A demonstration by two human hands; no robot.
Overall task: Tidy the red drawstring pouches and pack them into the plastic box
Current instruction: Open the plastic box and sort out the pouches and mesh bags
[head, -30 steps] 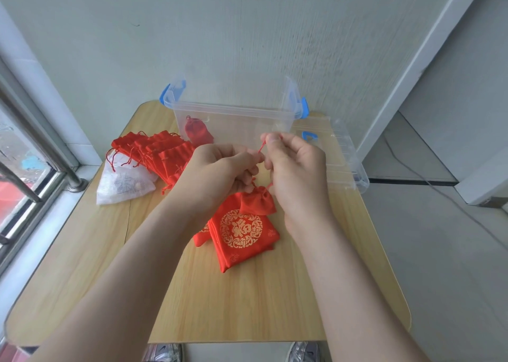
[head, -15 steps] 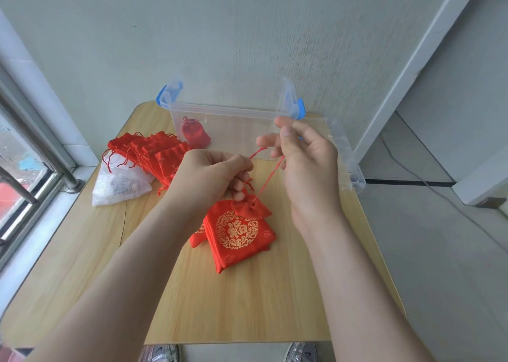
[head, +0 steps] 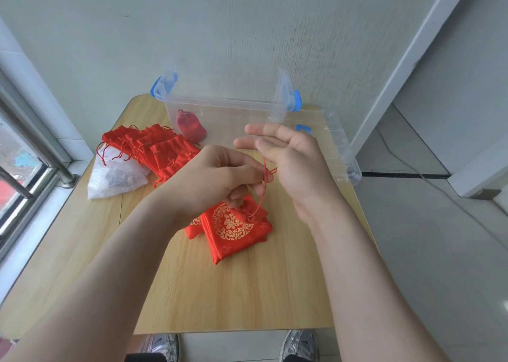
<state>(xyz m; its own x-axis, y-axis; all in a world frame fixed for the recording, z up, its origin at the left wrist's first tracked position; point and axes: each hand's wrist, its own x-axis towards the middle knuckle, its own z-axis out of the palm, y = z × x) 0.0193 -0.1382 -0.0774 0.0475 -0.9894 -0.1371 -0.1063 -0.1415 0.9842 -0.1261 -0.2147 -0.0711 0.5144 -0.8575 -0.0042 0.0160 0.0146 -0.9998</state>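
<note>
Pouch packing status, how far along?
Early. Done: one packed pouch sits in the plastic box. In hand: the left hand pinches the drawstring of the top pouch in the near stack; the right hand is open beside it. Left: that stack and the pile lie on the table.
</note>
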